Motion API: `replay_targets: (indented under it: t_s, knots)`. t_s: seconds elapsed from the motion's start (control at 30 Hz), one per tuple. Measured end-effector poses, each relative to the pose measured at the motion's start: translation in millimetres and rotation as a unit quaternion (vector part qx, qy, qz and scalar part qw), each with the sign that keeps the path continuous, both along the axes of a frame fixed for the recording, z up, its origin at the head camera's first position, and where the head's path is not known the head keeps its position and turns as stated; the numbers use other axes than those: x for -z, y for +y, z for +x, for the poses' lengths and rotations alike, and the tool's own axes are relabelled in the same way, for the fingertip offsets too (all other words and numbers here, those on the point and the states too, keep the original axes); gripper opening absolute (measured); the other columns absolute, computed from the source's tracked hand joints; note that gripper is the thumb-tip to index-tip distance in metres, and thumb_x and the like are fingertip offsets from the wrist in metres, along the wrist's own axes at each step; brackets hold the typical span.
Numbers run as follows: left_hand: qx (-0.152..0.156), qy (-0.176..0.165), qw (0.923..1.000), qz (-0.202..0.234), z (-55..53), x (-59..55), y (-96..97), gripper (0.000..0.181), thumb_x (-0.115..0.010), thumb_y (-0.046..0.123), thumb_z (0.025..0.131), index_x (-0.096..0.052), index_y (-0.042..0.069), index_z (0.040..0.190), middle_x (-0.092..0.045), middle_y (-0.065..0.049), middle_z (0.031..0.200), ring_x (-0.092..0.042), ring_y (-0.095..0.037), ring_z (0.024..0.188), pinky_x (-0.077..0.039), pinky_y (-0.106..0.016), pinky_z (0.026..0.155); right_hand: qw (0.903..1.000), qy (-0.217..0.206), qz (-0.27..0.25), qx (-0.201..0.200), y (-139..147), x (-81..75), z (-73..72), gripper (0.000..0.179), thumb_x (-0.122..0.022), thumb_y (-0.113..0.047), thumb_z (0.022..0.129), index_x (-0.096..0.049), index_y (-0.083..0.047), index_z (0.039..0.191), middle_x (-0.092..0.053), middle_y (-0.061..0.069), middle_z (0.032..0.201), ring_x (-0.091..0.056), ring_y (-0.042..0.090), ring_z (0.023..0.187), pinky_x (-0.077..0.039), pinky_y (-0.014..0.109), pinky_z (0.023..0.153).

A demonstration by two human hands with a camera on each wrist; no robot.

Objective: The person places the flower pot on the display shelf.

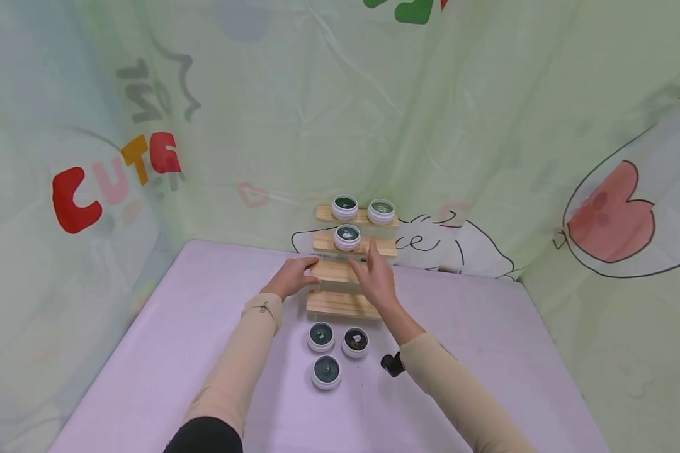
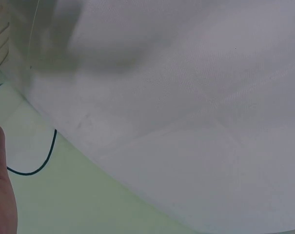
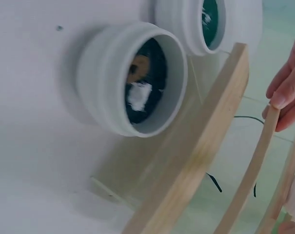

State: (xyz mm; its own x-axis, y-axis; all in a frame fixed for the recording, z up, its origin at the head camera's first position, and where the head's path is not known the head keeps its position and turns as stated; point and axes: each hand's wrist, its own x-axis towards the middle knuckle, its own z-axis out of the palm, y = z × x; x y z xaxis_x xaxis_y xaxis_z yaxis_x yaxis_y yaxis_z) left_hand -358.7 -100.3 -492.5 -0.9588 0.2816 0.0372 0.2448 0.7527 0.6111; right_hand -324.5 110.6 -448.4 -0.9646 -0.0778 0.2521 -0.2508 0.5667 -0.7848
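Observation:
A tiered wooden display stand [image 1: 342, 303] with several pale boards stands at the back of the table. My left hand [image 1: 293, 277] pinches the left end of its second-lowest board [image 3: 252, 170]. My right hand [image 1: 376, 280] is in front of the upper boards, thumb and forefinger spread apart, with nothing seen between them. Just above its thumb, a white jar with a dark green top [image 1: 347, 237] sits on the second board from the top. Two more white jars, one dark green [image 1: 344, 206] and one paler green [image 1: 381, 211], stand on the top board.
Three white jars stand on the table before the stand: a dark green one [image 1: 320, 336], one with a brown and white patch [image 1: 356, 341], and another dark one [image 1: 325, 371]. A small black object [image 1: 393, 364] shows beside the right sleeve. Printed curtains [image 1: 487, 126] hang behind the table.

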Motion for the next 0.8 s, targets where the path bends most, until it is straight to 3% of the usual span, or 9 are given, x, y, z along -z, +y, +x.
replay_targets:
  t_s: [0.17,0.33,0.6,0.8]
  knots:
    - [-0.003,-0.016,0.9999,0.002,9.2,-13.6,1.5,0.061,-0.076,0.019,0.086,-0.052,0.001,0.139,-0.055,-0.014,0.140,-0.050,-0.029,0.130,-0.039,-0.040,0.112,0.9988,0.007,-0.045,-0.014,9.7,11.4,13.8,0.076,-0.066,-0.023,0.095,-0.024,0.005,0.152,-0.026,0.021,0.156,-0.036,0.030,0.139,-0.037,0.035,0.113]
    - [-0.001,-0.024,0.9997,0.002,16.5,-23.6,2.9,0.061,-0.075,0.018,0.087,-0.051,-0.001,0.139,-0.054,-0.015,0.140,-0.049,-0.030,0.131,-0.038,-0.041,0.112,0.9980,-0.003,-0.061,-0.016,14.9,16.9,28.9,0.076,-0.067,-0.021,0.094,-0.024,0.005,0.152,-0.026,0.021,0.156,-0.036,0.031,0.139,-0.037,0.033,0.112]
    - [0.000,-0.013,0.9998,-0.012,11.4,-13.9,1.4,0.062,-0.075,0.020,0.087,-0.051,0.001,0.140,-0.055,-0.013,0.140,-0.050,-0.028,0.130,-0.039,-0.039,0.112,0.9971,-0.034,-0.060,-0.033,23.1,22.6,51.4,0.080,-0.067,-0.027,0.095,-0.021,0.002,0.153,-0.022,0.020,0.158,-0.031,0.029,0.142,-0.034,0.030,0.112]
    - [0.004,-0.010,0.9999,-0.001,9.9,-12.7,1.7,0.062,-0.076,0.018,0.086,-0.051,-0.002,0.139,-0.055,-0.015,0.139,-0.050,-0.030,0.130,-0.039,-0.040,0.112,0.9969,-0.055,-0.047,-0.031,31.6,34.4,66.7,0.083,-0.068,-0.033,0.093,-0.022,0.003,0.153,-0.020,0.019,0.159,-0.026,0.030,0.144,-0.032,0.033,0.113]
